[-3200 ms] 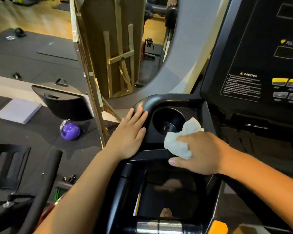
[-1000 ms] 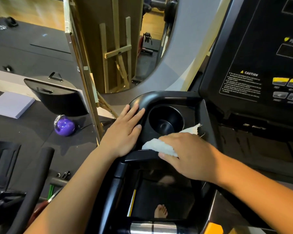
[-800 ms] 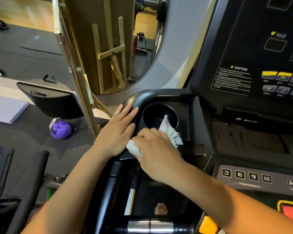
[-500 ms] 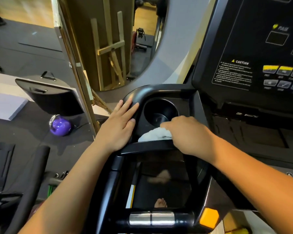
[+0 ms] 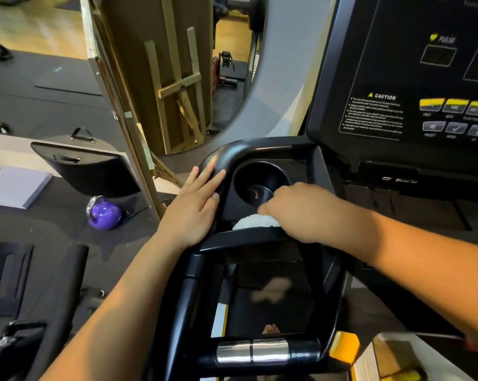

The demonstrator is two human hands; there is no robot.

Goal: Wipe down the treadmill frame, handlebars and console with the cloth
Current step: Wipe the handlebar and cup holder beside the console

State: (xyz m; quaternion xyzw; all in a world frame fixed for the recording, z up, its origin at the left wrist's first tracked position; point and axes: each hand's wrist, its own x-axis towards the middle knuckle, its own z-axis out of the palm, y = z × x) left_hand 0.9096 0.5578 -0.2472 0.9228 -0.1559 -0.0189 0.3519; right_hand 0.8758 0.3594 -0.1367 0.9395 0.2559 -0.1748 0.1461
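The cloth (image 5: 255, 222) is white, soft and bunched into a rounded wad. It lies on the black plastic tray of the treadmill console (image 5: 413, 86), just below the round cup holder (image 5: 261, 182) and against the crossbar (image 5: 248, 237). The right hand (image 5: 298, 210) is closed over the cloth, pressing it down. The left hand (image 5: 195, 204) lies open and flat, fingers extended, on the glossy curved frame (image 5: 226, 155). A smooth purple ball (image 5: 104, 213) rests on the dark floor mat.
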